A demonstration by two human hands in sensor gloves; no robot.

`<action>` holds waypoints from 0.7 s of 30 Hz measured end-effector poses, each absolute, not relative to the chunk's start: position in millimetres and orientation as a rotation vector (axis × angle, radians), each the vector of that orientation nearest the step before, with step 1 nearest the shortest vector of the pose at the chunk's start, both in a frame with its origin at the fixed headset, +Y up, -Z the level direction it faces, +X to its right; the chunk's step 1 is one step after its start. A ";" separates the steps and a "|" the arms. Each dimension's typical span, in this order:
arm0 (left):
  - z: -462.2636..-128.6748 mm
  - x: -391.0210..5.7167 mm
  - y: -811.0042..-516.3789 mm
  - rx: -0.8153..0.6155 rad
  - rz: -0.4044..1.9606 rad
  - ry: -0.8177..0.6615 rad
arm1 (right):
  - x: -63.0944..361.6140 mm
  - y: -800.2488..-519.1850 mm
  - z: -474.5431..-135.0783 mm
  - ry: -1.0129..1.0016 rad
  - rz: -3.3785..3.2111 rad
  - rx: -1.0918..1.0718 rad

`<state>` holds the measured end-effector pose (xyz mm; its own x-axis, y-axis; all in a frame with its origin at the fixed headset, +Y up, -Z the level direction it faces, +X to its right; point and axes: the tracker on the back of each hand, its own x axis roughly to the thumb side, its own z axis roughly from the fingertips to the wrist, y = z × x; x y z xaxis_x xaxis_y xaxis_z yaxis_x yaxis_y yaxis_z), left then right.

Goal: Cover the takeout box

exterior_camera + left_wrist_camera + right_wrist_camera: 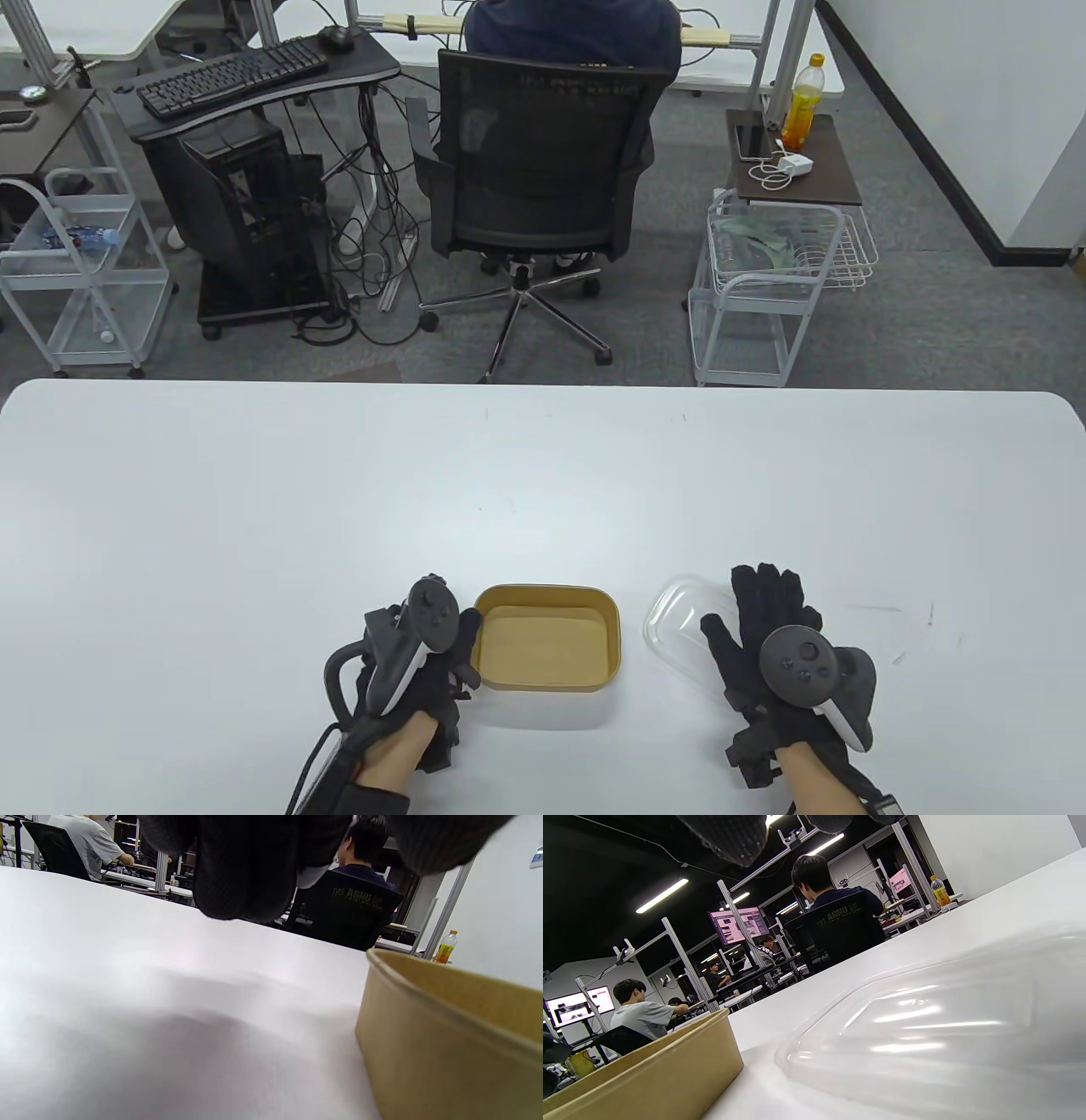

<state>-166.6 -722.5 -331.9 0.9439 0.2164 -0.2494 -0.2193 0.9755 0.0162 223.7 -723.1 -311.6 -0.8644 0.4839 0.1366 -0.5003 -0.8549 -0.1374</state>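
White surface (543,475) with rounded corners; grey carpet floor (645,280) beyond. Black mesh office chair (543,161), seated person facing away. Computer desk with keyboard (231,76) at left. White wire carts (764,280) either side. Orange drink bottle (803,100) on small side table. Ceiling strip lights (661,895) overhead

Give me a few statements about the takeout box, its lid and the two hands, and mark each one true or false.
1. The clear lid already sits on the takeout box. False: it lies on the table, right of the box.
2. The box is empty. True.
3. The right hand is over the lid. True.
4. The left hand is inside the box. False: it is at the box's left side.
5. The box is blue. False: it is brown.
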 end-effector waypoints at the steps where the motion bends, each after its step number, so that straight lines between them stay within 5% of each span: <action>1: -330.3 -169.3 -721.5 -0.006 0.224 0.246 | 223.7 -723.1 -311.7 -0.227 2.614 0.131; 21: -303.2 -220.2 -724.7 0.092 0.161 0.139 | 219.1 -728.4 -312.2 -0.157 2.709 0.100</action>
